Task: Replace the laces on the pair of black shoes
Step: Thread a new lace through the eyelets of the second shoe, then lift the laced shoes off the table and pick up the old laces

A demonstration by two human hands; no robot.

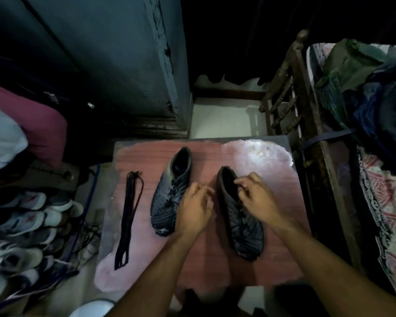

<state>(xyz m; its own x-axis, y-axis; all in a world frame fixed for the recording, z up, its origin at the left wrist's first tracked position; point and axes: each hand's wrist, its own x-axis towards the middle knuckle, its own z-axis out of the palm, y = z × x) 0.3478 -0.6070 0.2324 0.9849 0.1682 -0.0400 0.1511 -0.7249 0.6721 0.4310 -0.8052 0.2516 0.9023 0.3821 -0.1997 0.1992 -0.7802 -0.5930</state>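
Two black shoes lie on a worn reddish table (272,175), toes toward me. The left shoe (167,197) still carries its black lace. My left hand (196,208) hovers between the shoes with curled fingers, next to the left shoe's side; whether it pinches a lace I cannot tell. My right hand (254,193) sits over the opening of the right shoe (240,223), fingers curled and pinching at the lace near the top eyelets. A bundle of black laces (128,218) lies stretched along the table's left side.
A pile of sneakers (25,229) fills the floor at left, with loose cords beside it. A wooden bed frame (306,124) with bedding and clothes stands close on the right. A dark cabinet (114,65) rises behind the table.
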